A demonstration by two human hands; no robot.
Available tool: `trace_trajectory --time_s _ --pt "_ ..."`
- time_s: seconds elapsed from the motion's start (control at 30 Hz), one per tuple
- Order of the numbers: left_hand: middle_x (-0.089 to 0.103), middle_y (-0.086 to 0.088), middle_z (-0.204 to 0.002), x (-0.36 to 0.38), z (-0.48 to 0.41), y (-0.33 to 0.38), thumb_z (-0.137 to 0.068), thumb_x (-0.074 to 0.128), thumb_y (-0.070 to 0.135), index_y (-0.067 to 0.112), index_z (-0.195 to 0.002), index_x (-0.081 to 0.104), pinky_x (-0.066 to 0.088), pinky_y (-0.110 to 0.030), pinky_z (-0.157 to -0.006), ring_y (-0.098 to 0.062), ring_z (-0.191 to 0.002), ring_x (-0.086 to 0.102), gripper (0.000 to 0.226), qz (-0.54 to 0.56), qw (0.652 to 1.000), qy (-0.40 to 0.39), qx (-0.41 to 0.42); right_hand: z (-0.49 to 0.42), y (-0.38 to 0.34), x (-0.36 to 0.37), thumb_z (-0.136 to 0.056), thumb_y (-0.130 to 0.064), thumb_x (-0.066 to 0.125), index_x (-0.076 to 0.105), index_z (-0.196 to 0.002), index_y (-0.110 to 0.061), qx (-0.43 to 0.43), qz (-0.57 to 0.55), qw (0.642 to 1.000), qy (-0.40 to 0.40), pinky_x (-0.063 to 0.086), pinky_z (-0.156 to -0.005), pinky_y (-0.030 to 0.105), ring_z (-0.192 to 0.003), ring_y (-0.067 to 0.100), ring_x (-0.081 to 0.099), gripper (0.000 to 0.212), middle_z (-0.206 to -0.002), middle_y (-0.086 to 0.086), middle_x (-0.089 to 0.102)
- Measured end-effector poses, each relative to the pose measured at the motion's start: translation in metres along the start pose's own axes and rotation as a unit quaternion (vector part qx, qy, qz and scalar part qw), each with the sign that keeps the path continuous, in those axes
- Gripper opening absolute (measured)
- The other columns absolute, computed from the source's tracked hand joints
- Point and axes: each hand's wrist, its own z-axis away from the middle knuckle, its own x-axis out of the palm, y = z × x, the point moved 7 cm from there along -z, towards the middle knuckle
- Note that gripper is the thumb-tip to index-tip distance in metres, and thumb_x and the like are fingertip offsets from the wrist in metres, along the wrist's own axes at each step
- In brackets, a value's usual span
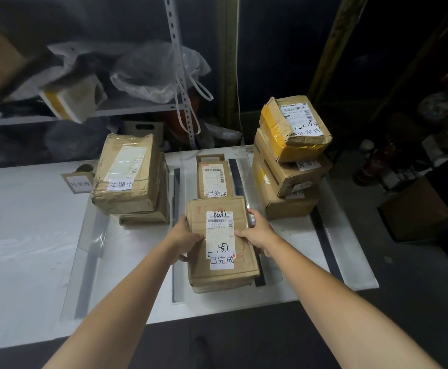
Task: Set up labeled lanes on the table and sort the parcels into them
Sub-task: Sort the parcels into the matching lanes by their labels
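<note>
A brown cardboard parcel (221, 272) with a white shipping label lies in the middle lane of the white table (26, 235). My left hand (187, 235) grips its left edge and my right hand (257, 233) grips its right edge, thumbs on top. Behind it lies a smaller parcel (213, 178) with a white label. In the left lane a large parcel (125, 174) sits stacked on a flatter one. Three parcels are stacked at the right, the top one (294, 126) wrapped in yellow tape. A small card sign (80, 183) stands at the far left.
Clear plastic strips (88, 251) and dark bars (326, 243) separate the lanes. A metal shelf (127, 109) behind the table holds plastic bags and a foam box. A cardboard box (414, 209) and clutter sit on the floor to the right.
</note>
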Motion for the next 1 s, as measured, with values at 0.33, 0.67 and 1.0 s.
trace_trajectory --time_s 0.33,0.67,1.0 --pt "0.058 -0.009 -0.128 0.007 -0.005 0.001 -0.091 0.067 0.012 0.027 -0.147 0.030 0.054 -0.050 -0.079 -0.031 -0.111 0.059 0.068 0.025 1.000 -0.002 0.001 -0.001 -0.002 -0.004 -0.086 -0.006 0.076 0.033 -0.150 -0.032 0.003 0.014 1.000 -0.003 0.050 -0.061 0.028 -0.119 0.026 0.058 0.082 -0.144 0.005 0.047" --pt "0.048 -0.014 -0.146 -0.015 0.015 0.042 -0.099 0.058 0.036 0.020 -0.154 0.028 0.051 -0.050 -0.095 -0.035 -0.123 0.054 0.065 -0.052 0.998 -0.017 0.017 0.010 -0.070 -0.009 -0.098 -0.018 0.059 0.053 -0.121 -0.015 -0.011 0.244 0.969 -0.034 0.047 -0.067 0.029 -0.088 0.017 0.058 0.024 -0.112 0.005 0.062" --pt "0.055 -0.010 -0.139 -0.143 0.096 0.103 -0.098 0.056 0.032 0.019 -0.143 0.046 0.046 -0.040 -0.096 -0.030 -0.120 0.054 0.048 -0.384 0.907 0.149 0.088 0.052 -0.222 0.040 -0.095 -0.041 0.058 0.050 -0.143 -0.017 -0.199 0.610 0.764 -0.063 0.050 -0.100 0.043 -0.122 0.028 0.057 0.054 -0.141 0.006 0.055"
